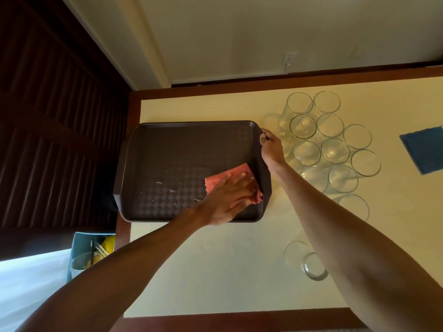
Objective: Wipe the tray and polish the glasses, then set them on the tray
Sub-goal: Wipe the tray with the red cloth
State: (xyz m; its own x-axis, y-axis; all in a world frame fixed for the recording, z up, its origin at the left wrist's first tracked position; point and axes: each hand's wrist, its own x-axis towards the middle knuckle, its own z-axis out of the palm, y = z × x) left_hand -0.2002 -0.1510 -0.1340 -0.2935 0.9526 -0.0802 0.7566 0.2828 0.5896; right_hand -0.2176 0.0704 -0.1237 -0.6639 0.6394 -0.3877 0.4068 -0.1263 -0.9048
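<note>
A person leans over a dark brown tray [167, 152] that sits on a cream-topped table [215, 271] with a wood border, its left edge reaching the table's left side. The left hand [227, 195] lies flat inside the tray at its near right part, with fingers stretched out and spread, pressing a pink cloth [230, 174] against the patterned floor. Part of the cloth is bunched under the palm and against the tray's right wall. The right hand [272, 147] reaches to the tray's far right corner, where its fingers curl round the rim and grasp it.

Water droplets [167, 185] glisten on the tray floor just left of the cloth. No glass stands on the tray. The clear glasses [335, 150] stand upright in a close cluster on the table just to the right of the tray, the nearest of them right beside the gripping hand. One more, a tipped glass [306, 259], lies on its side on the table nearer the person than the tray and to its right, partly behind the right forearm.

A blue cloth [424, 152] lies flat well to the right of the tray, beyond the cluster. A pale blue caddy [81, 248] holding yellow items sits off the table, below the tray's near left corner.
</note>
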